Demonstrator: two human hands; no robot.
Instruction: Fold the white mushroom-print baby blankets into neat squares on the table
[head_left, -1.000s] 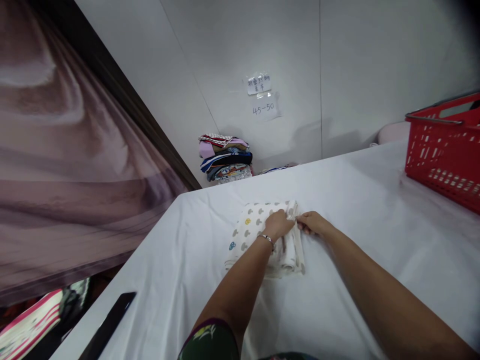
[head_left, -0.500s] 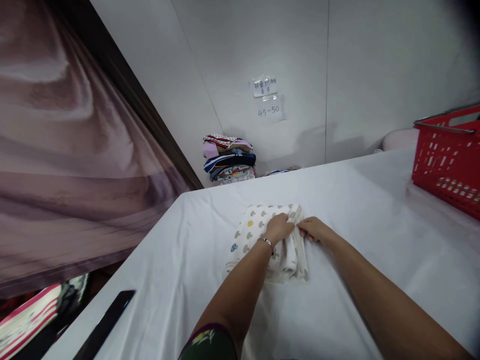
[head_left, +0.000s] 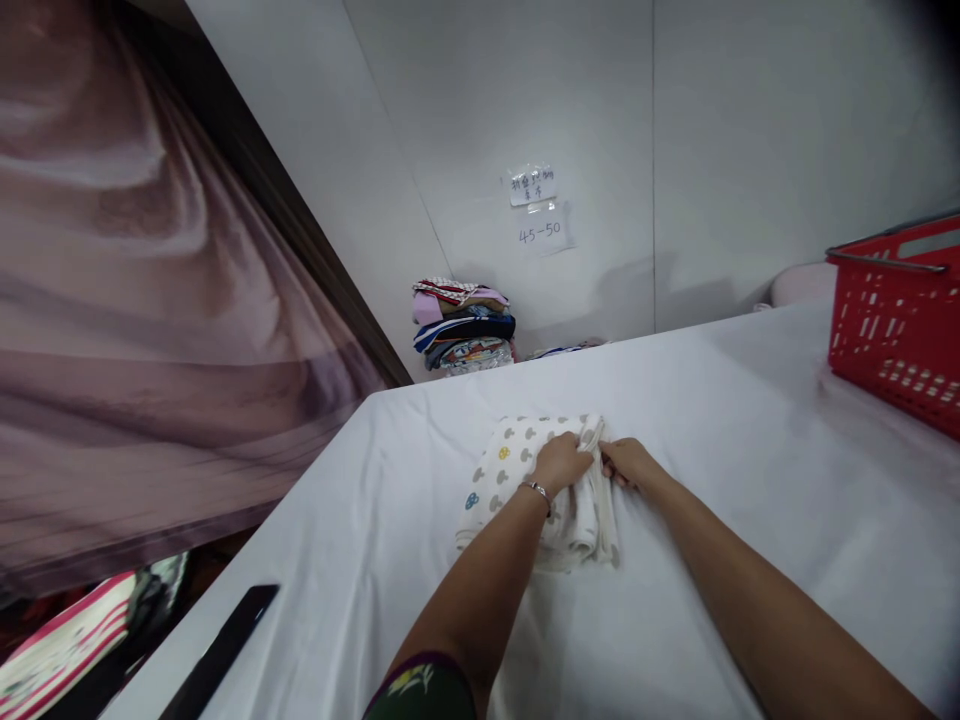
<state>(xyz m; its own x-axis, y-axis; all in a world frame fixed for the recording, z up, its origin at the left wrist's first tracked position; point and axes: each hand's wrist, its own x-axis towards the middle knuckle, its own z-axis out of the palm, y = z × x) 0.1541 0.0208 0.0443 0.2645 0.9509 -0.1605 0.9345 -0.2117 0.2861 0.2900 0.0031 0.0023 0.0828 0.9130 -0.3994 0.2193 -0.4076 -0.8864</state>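
A folded white cloth with small grey, yellow and blue prints lies on the white-covered table. My left hand, with a bracelet on its wrist, rests on top of the cloth and its fingers pinch the cloth's right edge. From the right side, my right hand grips the same edge with its fingers closed on the fabric. The two hands nearly touch.
A stack of folded clothes sits at the table's far left, by the wall. A red plastic basket stands at the right edge. A black flat object lies at the near left. A mauve curtain hangs on the left.
Both hands keep their hold on the cloth's right edge. The view has shifted slightly; the cloth stays folded in the same spot.
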